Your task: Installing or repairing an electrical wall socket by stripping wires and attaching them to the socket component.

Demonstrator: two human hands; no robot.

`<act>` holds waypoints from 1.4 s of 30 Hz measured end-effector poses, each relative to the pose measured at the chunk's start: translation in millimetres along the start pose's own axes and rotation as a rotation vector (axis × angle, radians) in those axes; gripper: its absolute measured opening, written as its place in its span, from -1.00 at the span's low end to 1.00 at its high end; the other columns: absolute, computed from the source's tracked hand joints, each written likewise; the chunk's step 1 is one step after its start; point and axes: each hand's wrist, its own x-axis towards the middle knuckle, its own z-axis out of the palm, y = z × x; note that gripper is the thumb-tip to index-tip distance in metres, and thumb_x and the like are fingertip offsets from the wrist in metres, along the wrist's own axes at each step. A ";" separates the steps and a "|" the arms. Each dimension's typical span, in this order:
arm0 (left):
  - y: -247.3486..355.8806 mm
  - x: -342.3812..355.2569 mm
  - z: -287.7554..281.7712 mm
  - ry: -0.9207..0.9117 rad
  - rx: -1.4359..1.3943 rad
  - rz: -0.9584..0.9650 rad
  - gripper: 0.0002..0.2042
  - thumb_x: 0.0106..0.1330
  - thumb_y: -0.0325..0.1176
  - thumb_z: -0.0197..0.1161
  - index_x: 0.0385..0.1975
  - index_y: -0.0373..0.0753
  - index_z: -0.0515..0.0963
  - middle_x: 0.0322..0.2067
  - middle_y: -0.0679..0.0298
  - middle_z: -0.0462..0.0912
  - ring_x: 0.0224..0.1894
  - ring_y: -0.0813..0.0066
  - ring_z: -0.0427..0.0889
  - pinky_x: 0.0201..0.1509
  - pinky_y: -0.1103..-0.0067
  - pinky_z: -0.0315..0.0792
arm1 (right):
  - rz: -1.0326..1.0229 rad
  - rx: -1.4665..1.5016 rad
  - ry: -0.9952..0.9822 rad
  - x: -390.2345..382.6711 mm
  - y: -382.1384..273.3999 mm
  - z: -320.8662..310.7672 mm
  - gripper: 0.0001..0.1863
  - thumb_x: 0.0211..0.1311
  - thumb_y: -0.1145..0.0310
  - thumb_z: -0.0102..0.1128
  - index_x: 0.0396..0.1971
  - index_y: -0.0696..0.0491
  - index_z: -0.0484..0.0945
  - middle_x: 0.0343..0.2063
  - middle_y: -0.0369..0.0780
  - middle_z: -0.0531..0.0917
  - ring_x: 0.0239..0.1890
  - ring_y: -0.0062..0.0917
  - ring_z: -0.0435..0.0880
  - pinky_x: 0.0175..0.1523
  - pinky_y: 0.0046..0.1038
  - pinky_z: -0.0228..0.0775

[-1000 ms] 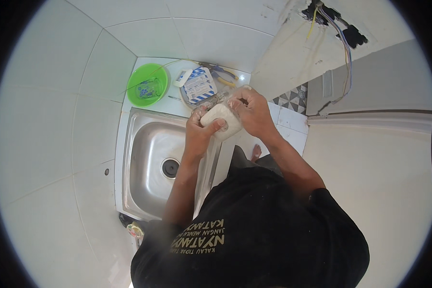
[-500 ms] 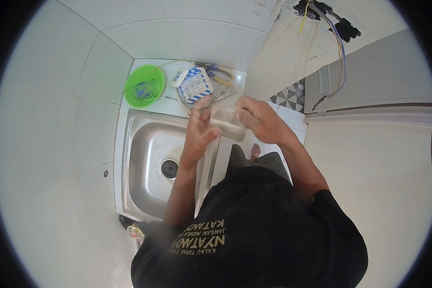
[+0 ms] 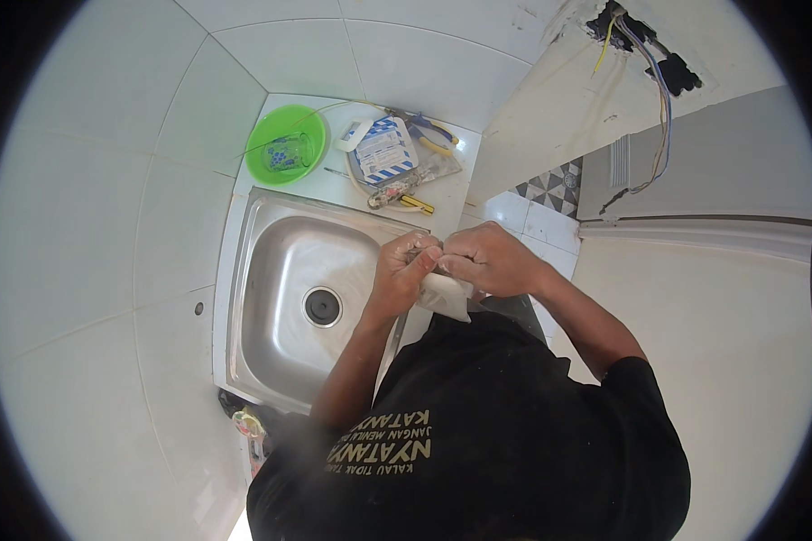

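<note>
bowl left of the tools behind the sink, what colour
Bright green bowl, with a clear glass sitting inside it; seen in the head view.

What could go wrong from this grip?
Both the left hand and right hand pinch a small white packet right at the sink edge; a slip might drop it toward the drain. Bare wires hang from the wall hole close by, a possible shock hazard.
</note>
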 end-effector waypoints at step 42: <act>25.1 89.3 -102.1 1.192 0.602 0.248 -0.74 0.30 -0.31 0.19 -0.27 -0.45 0.53 -0.39 0.04 0.57 -0.28 0.26 0.55 -0.14 0.41 0.42 | 0.071 1.021 0.870 89.0 14.2 -26.6 -0.84 0.22 0.37 0.27 -0.42 0.15 0.56 -0.50 -0.34 0.56 -0.48 -0.72 0.45 -0.37 -0.65 0.30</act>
